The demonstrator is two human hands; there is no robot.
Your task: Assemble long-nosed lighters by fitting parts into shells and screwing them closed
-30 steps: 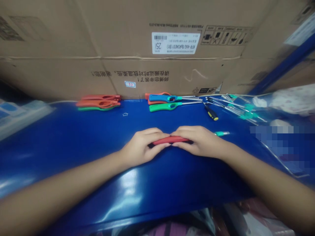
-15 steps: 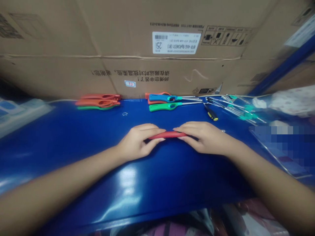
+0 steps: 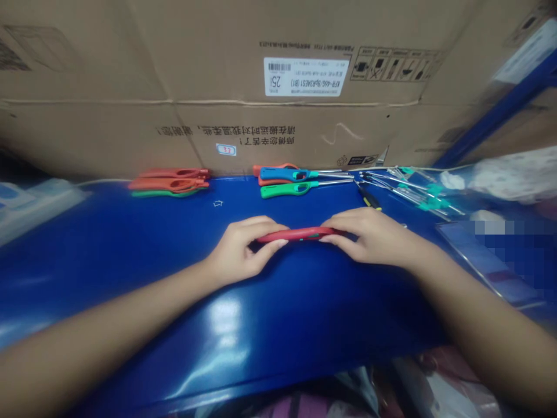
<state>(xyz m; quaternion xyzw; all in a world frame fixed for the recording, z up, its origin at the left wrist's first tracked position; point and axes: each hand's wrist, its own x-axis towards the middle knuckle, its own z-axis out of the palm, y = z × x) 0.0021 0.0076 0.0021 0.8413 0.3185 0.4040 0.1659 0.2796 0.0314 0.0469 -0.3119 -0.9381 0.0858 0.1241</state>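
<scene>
Far to the left of the red lighter body point(image 3: 300, 234), at the edge of the blue table point(image 3: 278, 313), lie pale trays point(image 3: 30, 200), too blurred to count. Beyond the lighter body and to its left sits one stack of three handle shells point(image 3: 167, 181): two orange-red ones on a green one.

The left hand point(image 3: 241, 249) pinches the lighter body's left end between thumb and curled fingers. The lighter body itself lies level, low over the table between the two hands, with a small green spot near its middle. Straight beyond it are three finished lighters point(image 3: 300, 179) side by side, one orange-red, one blue and one green, their metal tubes pointing right. The right hand point(image 3: 374, 235) is closed over the lighter body's right end, fingers on top.

Just beyond that hand lies one screwdriver point(image 3: 369, 197) with a black and yellow handle. Farther right is a bundle of metal rods point(image 3: 418, 188) with teal ends, its number unclear.

Behind everything stands a cardboard box point(image 3: 108, 75). A small white sticker point(image 3: 226, 150) has red digits I cannot read. A line of Chinese print runs upside down. The white label point(image 3: 304, 76), also inverted, shows a barcode, "25" and roughly "XFR-46G/BpR3AES1 (B1)". A row of handling pictograms point(image 3: 394, 64) follows.
</scene>
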